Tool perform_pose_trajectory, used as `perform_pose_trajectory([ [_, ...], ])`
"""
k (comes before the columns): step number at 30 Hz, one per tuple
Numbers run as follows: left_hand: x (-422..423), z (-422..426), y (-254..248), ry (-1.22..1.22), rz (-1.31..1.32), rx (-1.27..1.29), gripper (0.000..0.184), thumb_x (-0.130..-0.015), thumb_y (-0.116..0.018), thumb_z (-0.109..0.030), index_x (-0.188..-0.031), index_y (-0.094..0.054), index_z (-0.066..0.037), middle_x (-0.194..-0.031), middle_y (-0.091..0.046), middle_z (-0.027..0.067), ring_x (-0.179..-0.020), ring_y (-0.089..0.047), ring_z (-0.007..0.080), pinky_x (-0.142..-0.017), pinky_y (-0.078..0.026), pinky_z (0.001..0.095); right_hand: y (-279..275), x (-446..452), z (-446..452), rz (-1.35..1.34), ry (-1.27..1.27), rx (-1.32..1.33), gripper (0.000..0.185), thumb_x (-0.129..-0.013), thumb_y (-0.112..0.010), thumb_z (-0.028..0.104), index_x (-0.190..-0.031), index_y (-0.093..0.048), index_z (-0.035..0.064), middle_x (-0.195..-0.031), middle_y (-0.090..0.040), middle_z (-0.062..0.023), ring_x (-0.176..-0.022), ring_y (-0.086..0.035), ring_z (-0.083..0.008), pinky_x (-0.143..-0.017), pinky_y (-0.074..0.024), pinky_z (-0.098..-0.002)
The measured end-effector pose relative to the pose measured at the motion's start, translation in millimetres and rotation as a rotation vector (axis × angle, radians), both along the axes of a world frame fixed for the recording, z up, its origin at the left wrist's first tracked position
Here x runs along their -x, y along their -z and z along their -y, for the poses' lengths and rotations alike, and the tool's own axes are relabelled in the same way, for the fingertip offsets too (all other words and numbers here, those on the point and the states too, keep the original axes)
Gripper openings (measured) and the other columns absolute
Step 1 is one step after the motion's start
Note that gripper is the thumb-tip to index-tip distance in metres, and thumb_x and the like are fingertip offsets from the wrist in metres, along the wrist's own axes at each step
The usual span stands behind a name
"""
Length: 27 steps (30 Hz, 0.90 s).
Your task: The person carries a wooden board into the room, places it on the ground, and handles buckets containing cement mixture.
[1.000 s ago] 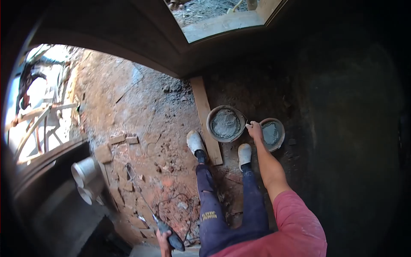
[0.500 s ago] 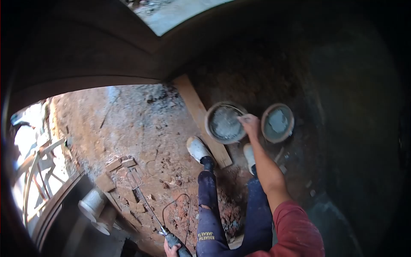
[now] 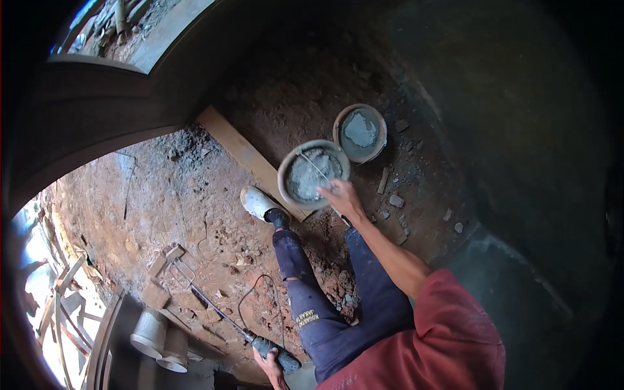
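Note:
My right hand [image 3: 340, 197] is closed around the thin wire handle of a round bucket [image 3: 285, 184] that holds grey, lumpy mix. A second bucket [image 3: 380, 144] of wet grey mix stands just beyond it, to the right. Low in the view, my left hand [image 3: 268, 361] grips the dark body of a power mixer [image 3: 276, 352]. Its long shaft points up and left, ending in a wire paddle [image 3: 182, 275] near the brick pieces on the ground.
A wooden plank [image 3: 239, 151] lies on the dirt beside my shoe [image 3: 257, 203]. Two pale buckets [image 3: 149, 333] are at the lower left, near brick pieces [image 3: 155, 294]. A cable loops between the mixer and my leg. Stones are scattered on the right.
My right hand has moved from beside the bucket's rim onto its handle, and the bucket now sits nearer the plank's lower end. The view has turned. My left hand still holds the mixer.

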State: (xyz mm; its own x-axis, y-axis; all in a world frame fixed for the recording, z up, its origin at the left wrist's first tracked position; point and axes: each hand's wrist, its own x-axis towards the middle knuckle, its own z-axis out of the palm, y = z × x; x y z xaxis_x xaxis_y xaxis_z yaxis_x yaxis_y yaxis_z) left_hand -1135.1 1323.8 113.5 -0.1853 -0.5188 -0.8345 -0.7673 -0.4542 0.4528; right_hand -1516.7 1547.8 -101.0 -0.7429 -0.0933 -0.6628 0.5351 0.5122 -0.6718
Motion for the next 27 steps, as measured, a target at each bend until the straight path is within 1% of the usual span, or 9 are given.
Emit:
perform_pose_trajectory([
  [7, 3, -26, 1, -0.030, -0.018, 0.028, 0.034, -0.065, -0.053, -0.010, -0.097, -0.047, -0.001, -0.077, -0.046, 0.0035, -0.067, -0.046, 0.0139, -0.061, -0.041, 0.0257, -100, -38, -103, -0.062, 0.194, -0.090, 0.031, -0.078, -0.070, 0.027, -0.073, -0.059, -0.0011, -0.061, -0.052, -0.0011, -0.057, -0.044, -0.0062, -0.050, -0.0361, -0.0243],
  [12, 8, -46, 3, -0.022, -0.009, 0.063, 0.031, -0.065, -0.053, -0.010, -0.095, -0.047, -0.002, -0.076, -0.046, 0.0035, -0.065, -0.046, 0.0138, -0.060, -0.040, 0.0254, -109, -56, -172, 0.032, 0.291, -0.157, 0.031, -0.077, -0.070, 0.026, -0.068, -0.058, -0.0008, -0.058, -0.050, 0.0004, -0.055, -0.042, -0.0063, -0.049, -0.0347, -0.0251],
  [14, 8, -53, 6, 0.006, -0.001, 0.078, 0.030, -0.066, -0.053, -0.010, -0.094, -0.047, -0.002, -0.076, -0.046, 0.0032, -0.065, -0.046, 0.0135, -0.060, -0.040, 0.0251, -92, -61, -194, 0.079, 0.320, -0.170, 0.032, -0.077, -0.070, 0.026, -0.066, -0.057, -0.0007, -0.057, -0.049, 0.0004, -0.054, -0.041, -0.0065, -0.049, -0.0346, -0.0258],
  [16, 1, -56, 13, 0.012, 0.028, 0.083, 0.028, -0.066, -0.053, -0.010, -0.092, -0.047, -0.002, -0.075, -0.045, 0.0026, -0.065, -0.045, 0.0128, -0.059, -0.039, 0.0249, -65, -68, -214, -0.028, 0.322, -0.256, 0.024, -0.079, -0.069, 0.021, -0.065, -0.057, 0.0054, -0.057, -0.048, 0.0048, -0.049, -0.039, -0.0040, -0.044, -0.0282, -0.0223],
  [20, -3, -63, 21, 0.036, 0.015, 0.079, 0.027, -0.067, -0.053, -0.010, -0.091, -0.047, -0.002, -0.074, -0.045, 0.0023, -0.065, -0.044, 0.0123, -0.059, -0.038, 0.0246, 0, -62, -259, 0.086, 0.444, -0.299, 0.025, -0.077, -0.070, 0.025, -0.068, -0.061, 0.0028, -0.061, -0.055, 0.0001, -0.050, -0.044, -0.0060, -0.046, -0.0331, -0.0231],
  [22, -1, -66, 21, 0.046, 0.050, 0.063, 0.027, -0.066, -0.054, -0.010, -0.091, -0.048, -0.003, -0.073, -0.045, 0.0019, -0.064, -0.044, 0.0124, -0.058, -0.038, 0.0247, 22, -50, -276, 0.063, 0.386, -0.363, 0.036, -0.075, -0.070, 0.028, -0.064, -0.056, -0.0023, -0.056, -0.050, -0.0038, -0.052, -0.045, -0.0109, -0.050, -0.0383, -0.0278],
  [24, 0, -67, 25, 0.041, 0.066, 0.068, 0.027, -0.066, -0.054, -0.010, -0.090, -0.048, -0.003, -0.073, -0.045, 0.0020, -0.063, -0.044, 0.0125, -0.057, -0.039, 0.0250, 53, -45, -290, 0.063, 0.426, -0.323, 0.036, -0.075, -0.070, 0.029, -0.067, -0.057, -0.0031, -0.060, -0.052, -0.0055, -0.052, -0.047, -0.0127, -0.052, -0.0433, -0.0288],
  [25, -3, -68, 22, 0.036, 0.089, 0.066, 0.027, -0.065, -0.055, -0.010, -0.090, -0.048, -0.003, -0.072, -0.046, 0.0021, -0.062, -0.045, 0.0126, -0.057, -0.040, 0.0252, 83, -54, -304, 0.034, 0.429, -0.413, 0.035, -0.075, -0.070, 0.029, -0.071, -0.059, -0.0036, -0.065, -0.055, -0.0072, -0.053, -0.051, -0.0146, -0.054, -0.0467, -0.0297],
  [27, 7, -72, 22, 0.004, 0.120, 0.078, 0.026, -0.065, -0.055, -0.009, -0.089, -0.048, -0.003, -0.071, -0.046, 0.0023, -0.061, -0.046, 0.0127, -0.056, -0.040, 0.0255, 90, -40, -302, 0.132, 0.390, -0.354, 0.031, -0.073, -0.073, 0.027, -0.076, -0.061, -0.0015, -0.071, -0.056, -0.0057, -0.062, -0.055, -0.0148, -0.054, -0.0452, -0.0257],
])
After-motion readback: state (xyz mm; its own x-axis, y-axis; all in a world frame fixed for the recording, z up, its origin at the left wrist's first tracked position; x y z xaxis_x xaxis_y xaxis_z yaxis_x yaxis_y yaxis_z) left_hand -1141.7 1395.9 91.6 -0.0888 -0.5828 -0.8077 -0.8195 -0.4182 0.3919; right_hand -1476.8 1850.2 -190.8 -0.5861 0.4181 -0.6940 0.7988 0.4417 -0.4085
